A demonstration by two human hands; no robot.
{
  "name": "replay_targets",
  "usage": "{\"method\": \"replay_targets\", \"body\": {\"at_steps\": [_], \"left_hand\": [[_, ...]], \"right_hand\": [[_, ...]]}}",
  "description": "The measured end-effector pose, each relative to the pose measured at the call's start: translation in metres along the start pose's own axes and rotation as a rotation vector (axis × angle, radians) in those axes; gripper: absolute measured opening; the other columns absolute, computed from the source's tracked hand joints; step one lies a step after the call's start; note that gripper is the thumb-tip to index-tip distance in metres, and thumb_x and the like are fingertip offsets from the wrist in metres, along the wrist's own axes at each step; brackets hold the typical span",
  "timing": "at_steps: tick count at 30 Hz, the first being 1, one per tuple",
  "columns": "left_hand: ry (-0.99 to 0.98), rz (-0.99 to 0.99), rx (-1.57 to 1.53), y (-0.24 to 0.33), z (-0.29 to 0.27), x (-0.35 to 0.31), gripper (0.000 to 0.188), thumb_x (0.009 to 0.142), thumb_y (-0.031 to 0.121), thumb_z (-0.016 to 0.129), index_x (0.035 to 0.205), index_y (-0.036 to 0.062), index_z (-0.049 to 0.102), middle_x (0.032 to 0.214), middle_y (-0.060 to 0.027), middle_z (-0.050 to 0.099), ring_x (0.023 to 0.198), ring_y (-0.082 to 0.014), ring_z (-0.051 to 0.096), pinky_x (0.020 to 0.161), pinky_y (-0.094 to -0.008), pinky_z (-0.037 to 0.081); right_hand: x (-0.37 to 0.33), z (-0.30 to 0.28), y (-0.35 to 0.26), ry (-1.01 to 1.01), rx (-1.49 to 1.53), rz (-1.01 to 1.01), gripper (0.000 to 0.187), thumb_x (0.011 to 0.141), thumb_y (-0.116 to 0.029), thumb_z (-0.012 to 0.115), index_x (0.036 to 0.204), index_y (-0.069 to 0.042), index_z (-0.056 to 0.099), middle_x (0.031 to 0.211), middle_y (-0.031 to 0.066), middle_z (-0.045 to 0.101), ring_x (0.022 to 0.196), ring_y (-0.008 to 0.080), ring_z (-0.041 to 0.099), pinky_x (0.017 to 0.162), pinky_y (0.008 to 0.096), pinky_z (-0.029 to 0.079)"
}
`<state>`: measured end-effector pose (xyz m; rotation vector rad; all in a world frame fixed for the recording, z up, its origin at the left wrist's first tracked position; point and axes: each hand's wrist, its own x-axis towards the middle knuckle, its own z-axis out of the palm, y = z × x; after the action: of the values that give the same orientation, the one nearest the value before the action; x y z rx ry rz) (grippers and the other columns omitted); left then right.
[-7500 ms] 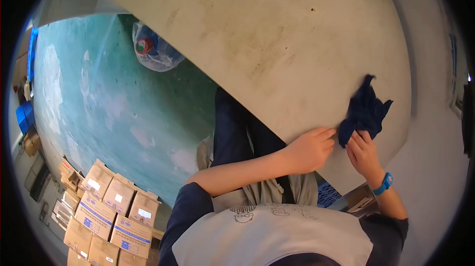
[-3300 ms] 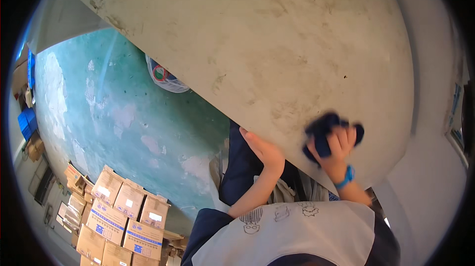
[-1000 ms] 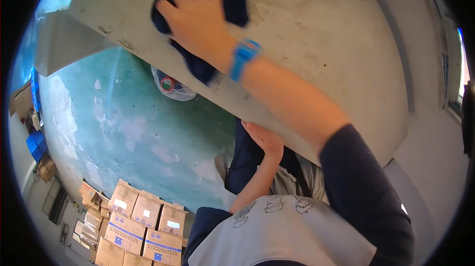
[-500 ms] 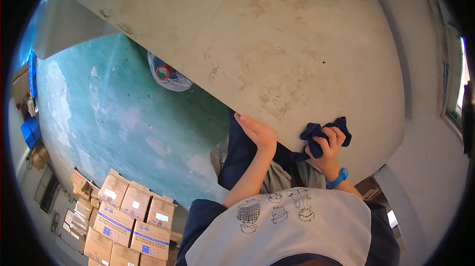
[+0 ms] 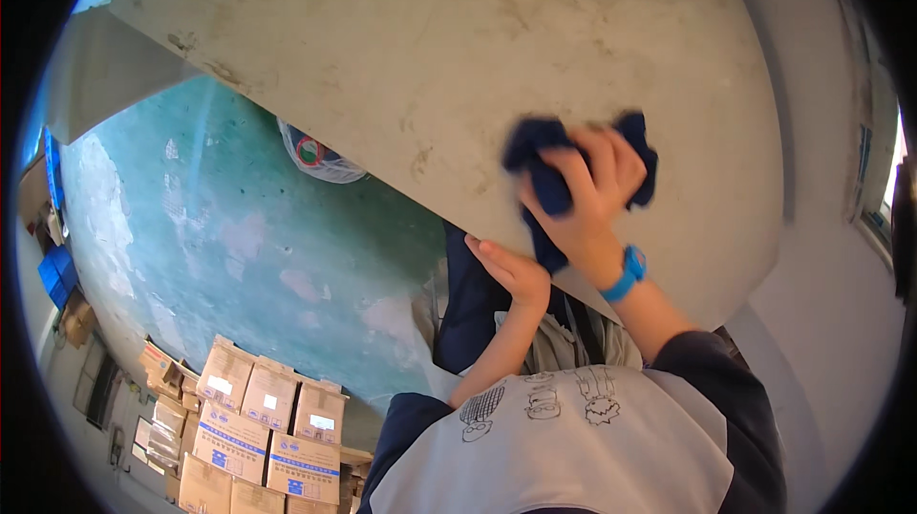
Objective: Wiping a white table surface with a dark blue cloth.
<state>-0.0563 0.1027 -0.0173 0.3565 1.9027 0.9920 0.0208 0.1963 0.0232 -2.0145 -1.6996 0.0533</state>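
Observation:
A broad off-white tabletop [image 5: 411, 46], marked with brown smudges, spreads out in front of me. My right hand [image 5: 600, 184], with a blue watch [image 5: 630, 273] on its wrist, is closed over a crumpled dark blue cloth [image 5: 546, 146] and presses it on the tabletop. The cloth sticks out on both sides of the fingers and is smeared by motion. At the near edge of the table lies my left hand [image 5: 516, 273], its fingers stretched out and together along the edge, holding nothing.
Under the table's left edge a clear plastic bag [image 5: 320, 159] with a red and green thing in it sits on the worn blue-green floor [image 5: 239, 237]. Stacked cardboard boxes [image 5: 234, 442] stand at the lower left. A white wall [image 5: 831, 132] rises on the right.
My right hand has moved the cloth forward and to the left over the tabletop. My left hand has shifted slightly right and nearer along the edge with the view.

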Motion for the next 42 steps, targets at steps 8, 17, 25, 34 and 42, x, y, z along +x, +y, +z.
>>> {"method": "replay_targets", "body": {"at_steps": [8,17,25,34,42], "left_hand": [[-0.126,0.127,0.012,-0.001,0.010,0.007,0.057,0.108,0.029,0.035,0.148,-0.0105,0.026,0.152,-0.0335,0.029,0.141,-0.0422,0.033,0.116,-0.0437,0.028],[-0.014,0.194,0.108,0.002,-0.002,0.017,0.060,0.109,0.040,0.029,0.137,-0.0127,0.034,0.139,-0.0268,0.039,0.127,-0.0316,0.040,0.108,-0.0379,0.031],[-0.063,0.068,0.050,0.009,0.004,0.004,0.072,0.107,0.046,0.031,0.147,-0.0140,0.025,0.154,-0.0298,0.029,0.142,-0.0346,0.033,0.117,-0.0397,0.027],[0.037,0.261,0.267,-0.040,-0.009,0.004,0.057,0.110,0.027,0.034,0.145,-0.0163,0.025,0.149,-0.0298,0.035,0.137,-0.0309,0.039,0.113,-0.0374,0.033],[-0.053,0.135,0.055,0.008,0.011,0.004,0.064,0.109,0.035,0.032,0.144,-0.0185,0.025,0.148,-0.0330,0.034,0.138,-0.0359,0.037,0.114,-0.0387,0.030]], "right_hand": [[0.164,0.080,-0.031,0.180,0.106,-0.121,0.047,0.067,-0.022,0.081,0.109,-0.013,0.064,0.105,0.0099,0.060,0.110,0.0304,0.052,0.090,0.0468,0.038],[-0.044,-0.046,0.061,-0.190,0.058,-0.207,0.049,0.049,-0.018,0.085,0.093,-0.012,0.064,0.113,0.0092,0.061,0.113,0.0361,0.053,0.090,0.0484,0.039],[-0.110,-0.067,0.066,-0.128,-0.079,0.022,0.037,0.055,-0.011,0.082,0.088,-0.010,0.066,0.110,0.0123,0.060,0.110,0.0377,0.051,0.094,0.0476,0.040],[0.109,0.054,-0.007,0.007,0.111,-0.345,0.049,0.053,-0.025,0.087,0.096,-0.019,0.064,0.106,0.0013,0.061,0.107,0.0270,0.055,0.088,0.0446,0.037],[0.181,0.087,-0.035,0.138,0.129,-0.271,0.050,0.063,-0.024,0.083,0.108,-0.010,0.064,0.104,0.0097,0.060,0.102,0.0291,0.054,0.086,0.0456,0.038]]}}
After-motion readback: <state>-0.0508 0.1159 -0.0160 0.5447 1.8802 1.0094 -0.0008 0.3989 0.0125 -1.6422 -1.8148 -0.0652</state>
